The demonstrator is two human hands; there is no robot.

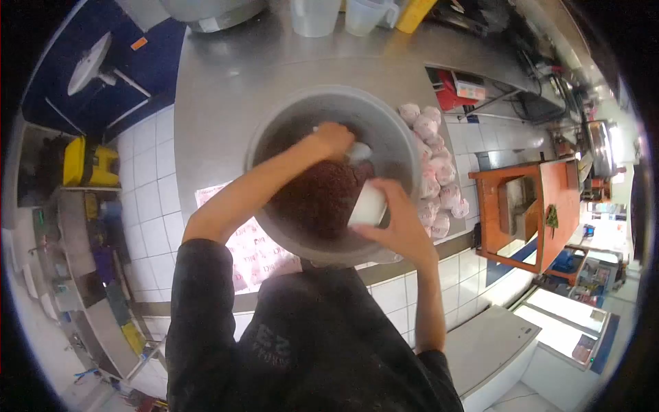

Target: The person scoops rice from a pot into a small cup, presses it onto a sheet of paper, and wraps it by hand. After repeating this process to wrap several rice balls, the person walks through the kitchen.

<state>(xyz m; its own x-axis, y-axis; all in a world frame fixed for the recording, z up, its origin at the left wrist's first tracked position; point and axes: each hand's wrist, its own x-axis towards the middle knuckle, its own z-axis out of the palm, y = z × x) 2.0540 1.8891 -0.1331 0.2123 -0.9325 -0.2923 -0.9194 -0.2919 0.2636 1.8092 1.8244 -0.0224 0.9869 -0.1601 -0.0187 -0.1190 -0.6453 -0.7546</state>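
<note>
A large grey tub [405, 137] stands on the steel counter, holding a dark brown, crumbly mass [316, 196]. My left hand [334, 141] reaches over its far side, fingers closed around a pale scoop-like utensil [358, 152], which is blurred and partly hidden by the hand. Inside the near right part of the tub, my right hand [395, 216] grips a white cup [369, 206] close above the brown mass. The cup is tilted, with thumb and fingers on its side.
Several paper-wrapped balls [439, 168] are piled right of the tub. Printed paper sheets [254, 257] lie at its near left. Plastic jugs [314, 17] stand at the counter's back. An orange table [549, 220] is off to the right.
</note>
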